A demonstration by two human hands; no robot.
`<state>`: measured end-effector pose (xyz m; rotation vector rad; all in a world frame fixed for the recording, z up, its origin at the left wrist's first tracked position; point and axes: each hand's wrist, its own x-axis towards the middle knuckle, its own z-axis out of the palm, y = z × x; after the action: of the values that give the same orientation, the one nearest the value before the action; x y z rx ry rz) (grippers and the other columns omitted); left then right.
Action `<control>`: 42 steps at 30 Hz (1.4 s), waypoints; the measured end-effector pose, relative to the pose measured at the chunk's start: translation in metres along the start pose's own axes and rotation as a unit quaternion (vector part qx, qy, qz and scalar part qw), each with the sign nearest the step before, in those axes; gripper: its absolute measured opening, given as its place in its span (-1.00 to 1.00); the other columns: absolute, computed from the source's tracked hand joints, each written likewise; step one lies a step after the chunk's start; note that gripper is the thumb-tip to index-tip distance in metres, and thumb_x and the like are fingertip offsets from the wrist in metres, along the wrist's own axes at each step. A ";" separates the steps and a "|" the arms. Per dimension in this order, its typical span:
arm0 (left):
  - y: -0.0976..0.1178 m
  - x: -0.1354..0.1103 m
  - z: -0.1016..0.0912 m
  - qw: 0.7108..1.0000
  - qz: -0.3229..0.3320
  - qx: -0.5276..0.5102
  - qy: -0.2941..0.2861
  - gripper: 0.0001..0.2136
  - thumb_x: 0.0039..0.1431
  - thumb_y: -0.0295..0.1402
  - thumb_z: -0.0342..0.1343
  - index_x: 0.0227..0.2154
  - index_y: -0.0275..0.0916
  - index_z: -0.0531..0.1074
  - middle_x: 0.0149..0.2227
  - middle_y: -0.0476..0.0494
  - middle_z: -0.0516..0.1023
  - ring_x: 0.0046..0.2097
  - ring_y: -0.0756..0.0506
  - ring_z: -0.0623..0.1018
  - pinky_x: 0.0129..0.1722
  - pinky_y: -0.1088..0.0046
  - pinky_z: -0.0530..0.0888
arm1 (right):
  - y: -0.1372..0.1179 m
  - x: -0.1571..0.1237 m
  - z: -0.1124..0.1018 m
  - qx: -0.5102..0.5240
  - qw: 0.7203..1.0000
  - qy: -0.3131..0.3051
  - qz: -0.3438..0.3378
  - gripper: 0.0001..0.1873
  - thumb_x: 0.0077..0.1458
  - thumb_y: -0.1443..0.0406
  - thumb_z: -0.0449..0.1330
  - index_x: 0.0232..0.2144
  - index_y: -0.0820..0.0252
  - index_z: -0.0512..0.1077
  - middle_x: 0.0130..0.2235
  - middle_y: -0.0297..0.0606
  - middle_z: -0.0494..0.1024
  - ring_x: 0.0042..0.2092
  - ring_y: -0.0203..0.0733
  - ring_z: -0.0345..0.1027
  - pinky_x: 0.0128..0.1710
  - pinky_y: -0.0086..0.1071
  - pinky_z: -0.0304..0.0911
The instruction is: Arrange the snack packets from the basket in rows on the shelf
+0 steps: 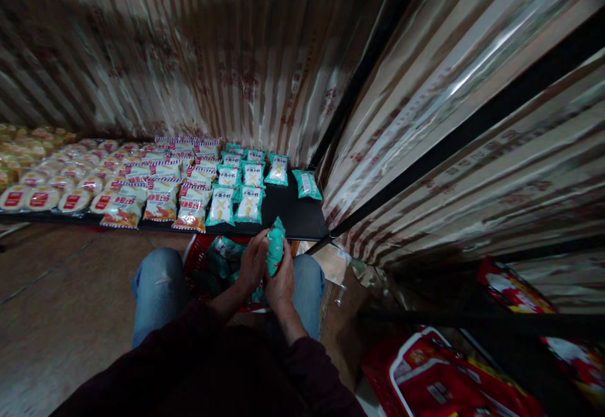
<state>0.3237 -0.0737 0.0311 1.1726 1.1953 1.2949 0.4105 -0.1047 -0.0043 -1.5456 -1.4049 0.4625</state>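
A small teal snack bag [275,247] stands upright between my two hands, just in front of the shelf edge. My left hand [254,258] closes on its left side, and my right hand [282,281] grips it from the right and below. Between my knees is a red basket [193,254] with several more teal bags [221,259] in it, partly hidden by my forearms. On the black shelf [288,212] ahead, white-and-teal snack bags [249,205] stand in rows. One teal bag [307,184] lies apart at the shelf's right end.
Left of the teal rows are striped snack bags [162,199] and round wrapped packs [43,199]. A black post [352,111] and slanted rail [425,159] bound the right side. Pleated plastic sheeting [227,45] hangs behind. Red packaging [439,373] lies at lower right.
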 end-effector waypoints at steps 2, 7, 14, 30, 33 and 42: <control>-0.003 -0.001 0.000 1.000 0.005 0.004 0.006 -0.59 0.18 -0.05 -0.07 -0.07 -0.19 0.42 0.02 -0.19 0.46 0.09 -0.17 0.39 0.16 0.23 0.23 | 0.001 0.001 -0.001 0.018 1.000 0.003 0.013 -0.29 0.03 0.11 0.15 0.20 0.15 0.08 0.12 -0.02 0.32 0.13 0.09 0.19 0.05 -0.07 0.18; -0.014 0.000 -0.002 1.000 -0.002 0.017 0.006 -0.62 0.16 -0.05 -0.06 -0.18 -0.21 0.46 -0.12 -0.20 0.51 -0.04 -0.17 0.46 0.06 0.22 0.33 | 0.002 0.006 -0.007 0.060 0.997 0.025 0.049 -0.35 0.03 0.14 0.15 0.14 0.24 0.14 0.12 -0.01 0.29 0.15 0.01 0.15 0.14 -0.07 0.07; -0.027 0.001 -0.004 0.999 -0.004 0.054 0.004 -0.73 0.10 -0.17 0.03 -0.21 -0.17 0.48 -0.13 -0.17 0.50 -0.05 -0.16 0.46 0.02 0.23 0.35 | 0.005 0.015 -0.016 0.230 0.961 0.021 0.154 -0.32 0.04 0.14 0.14 0.18 0.15 0.08 0.15 -0.08 0.30 0.13 -0.04 0.22 0.09 -0.13 0.17; -0.044 0.011 -0.004 0.998 -0.045 0.035 -0.006 -0.64 0.06 -0.29 0.08 -0.06 -0.28 0.36 -0.07 -0.22 0.49 -0.04 -0.14 0.48 -0.01 0.26 0.40 | 0.012 0.035 -0.015 0.281 0.936 -0.021 0.210 -0.37 0.05 0.05 0.13 0.12 0.20 0.22 0.03 -0.11 0.44 -0.03 -0.13 0.36 -0.08 -0.32 0.27; -0.046 0.011 0.000 0.998 -0.025 0.056 0.013 -0.64 0.08 -0.32 0.06 -0.03 -0.29 0.34 -0.01 -0.24 0.46 0.01 -0.14 0.45 0.05 0.25 0.36 | 0.015 0.041 -0.014 0.255 0.945 -0.020 0.206 -0.37 0.05 0.04 0.14 0.11 0.22 0.24 0.02 -0.10 0.45 -0.02 -0.12 0.36 -0.06 -0.31 0.27; -0.051 0.033 0.013 0.989 0.023 0.142 0.023 -0.63 0.11 -0.37 0.00 0.01 -0.30 0.31 0.04 -0.27 0.44 0.09 -0.15 0.41 0.12 0.21 0.32 | 0.035 0.068 -0.004 0.172 0.968 -0.021 0.179 -0.45 0.10 0.03 0.03 0.09 0.11 0.27 0.00 -0.21 0.49 -0.06 -0.13 0.38 -0.05 -0.28 0.28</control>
<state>0.3370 -0.0378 -0.0177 1.3872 1.4286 1.2168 0.4514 -0.0395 -0.0103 -1.5048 -1.0074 0.9120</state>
